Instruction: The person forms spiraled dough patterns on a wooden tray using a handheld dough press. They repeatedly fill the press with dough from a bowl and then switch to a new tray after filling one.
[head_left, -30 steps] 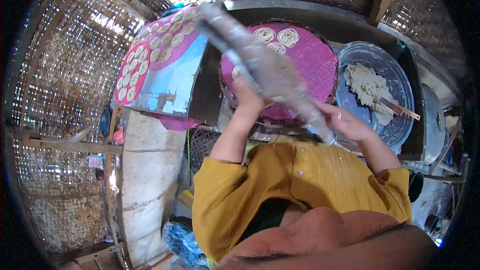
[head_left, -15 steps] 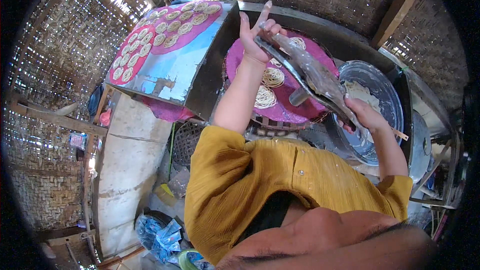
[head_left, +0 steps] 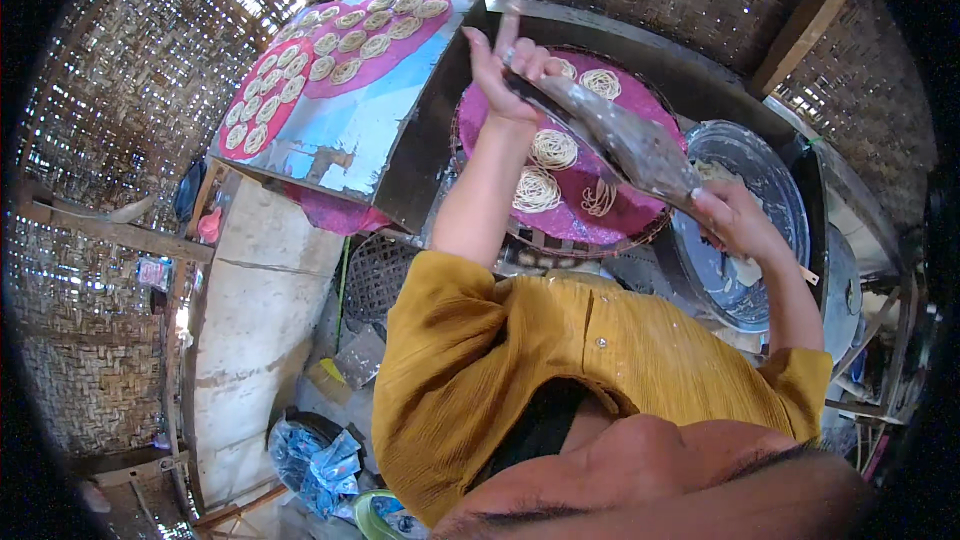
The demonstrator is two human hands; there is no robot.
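Observation:
Both hands hold a long, dough-smeared metal hand press (head_left: 630, 135) with two long handles, slanting over a round pink-covered tray (head_left: 588, 165). My left hand (head_left: 510, 80) grips its upper end, index finger stretched up and the other fingers curled. Around its lower end my right hand (head_left: 742, 222) is closed. Beneath the press, thin strands of dough form a loose coil (head_left: 599, 199) on the pink cloth. Neat round coils lie near it, among them one at the tray's left (head_left: 553, 150) and one at the back (head_left: 601, 84). The press hides part of the tray.
A dark basin (head_left: 792, 175) with pale dough stands right of the tray. At left, a blue-topped box (head_left: 350, 135) carries several coils on pink cloths. A dark woven basket (head_left: 378, 280) and blue plastic bags (head_left: 335, 465) sit lower. Woven walls enclose the space.
A loose coil of strands has appeared on the tray beneath the press. The handles look closer together, and the press has rolled so its cylinder no longer shows.

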